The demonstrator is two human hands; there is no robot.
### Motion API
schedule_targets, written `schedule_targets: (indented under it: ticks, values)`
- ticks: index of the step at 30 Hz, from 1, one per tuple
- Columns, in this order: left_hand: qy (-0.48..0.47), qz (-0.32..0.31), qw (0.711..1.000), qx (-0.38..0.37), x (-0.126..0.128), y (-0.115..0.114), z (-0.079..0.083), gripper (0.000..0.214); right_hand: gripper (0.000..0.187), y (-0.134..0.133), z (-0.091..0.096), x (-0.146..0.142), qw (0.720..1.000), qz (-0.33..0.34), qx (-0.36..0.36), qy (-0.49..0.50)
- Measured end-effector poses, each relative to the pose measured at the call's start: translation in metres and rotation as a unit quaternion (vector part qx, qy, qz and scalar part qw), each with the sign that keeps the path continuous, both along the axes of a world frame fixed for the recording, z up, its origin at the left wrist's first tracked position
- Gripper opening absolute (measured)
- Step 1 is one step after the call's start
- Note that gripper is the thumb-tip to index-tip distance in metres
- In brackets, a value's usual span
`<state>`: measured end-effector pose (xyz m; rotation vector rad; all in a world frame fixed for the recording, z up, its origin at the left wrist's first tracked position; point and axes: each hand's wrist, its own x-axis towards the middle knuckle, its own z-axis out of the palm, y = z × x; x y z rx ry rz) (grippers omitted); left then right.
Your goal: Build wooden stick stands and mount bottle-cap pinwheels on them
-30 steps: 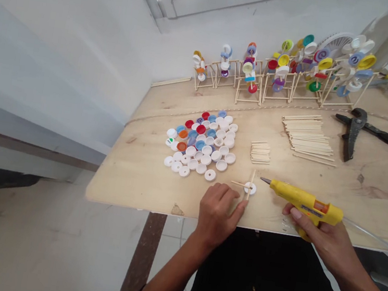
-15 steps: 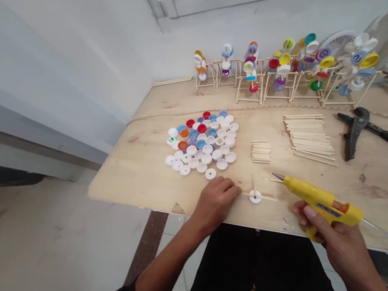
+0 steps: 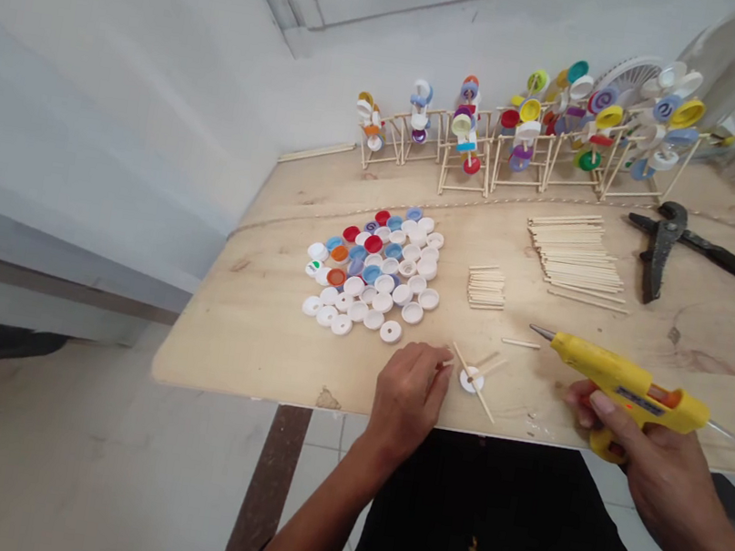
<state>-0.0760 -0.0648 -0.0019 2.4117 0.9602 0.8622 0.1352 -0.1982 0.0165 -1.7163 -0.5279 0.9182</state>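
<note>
My left hand (image 3: 408, 397) rests near the front edge of the plywood table (image 3: 263, 324), fingertips pinching the end of a thin wooden stick. That stick belongs to a small piece (image 3: 471, 379): a white bottle cap with crossed sticks on it. My right hand (image 3: 642, 446) grips a yellow glue gun (image 3: 620, 387), its nozzle pointing left, a little above the table and right of the cap piece. One short loose stick (image 3: 521, 343) lies just ahead of the nozzle.
A heap of white, blue, red and orange bottle caps (image 3: 374, 272) lies left of centre. Short sticks (image 3: 486, 287) and long sticks (image 3: 577, 259) lie in piles. Black pliers (image 3: 666, 246) lie at right. Finished cap-and-stick models (image 3: 527, 129) line the back wall.
My left hand has turned the cap-and-stick piece on the table, so its sticks now lie diagonally. The glue gun has drawn back to the right, away from the piece.
</note>
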Motion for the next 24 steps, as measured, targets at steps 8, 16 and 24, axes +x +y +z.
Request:
schedule_targets:
  ticks: [8, 16, 24]
  values:
    - [0.038, -0.113, 0.993, -0.002, 0.030, 0.028, 0.027, 0.014, 0.030, 0.001, 0.004, 0.005, 0.999, -0.028, 0.017, -0.007]
    - [0.260, -0.245, 0.934, 0.022, 0.095, 0.050, 0.033, 0.003, 0.028, -0.002, 0.000, 0.007, 0.999, -0.019, 0.043, 0.009]
    - [0.275, -0.232, 0.931, 0.066, 0.108, 0.045, 0.029, 0.014, 0.025, 0.001, 0.000, 0.006, 0.997, -0.043, 0.063, 0.020]
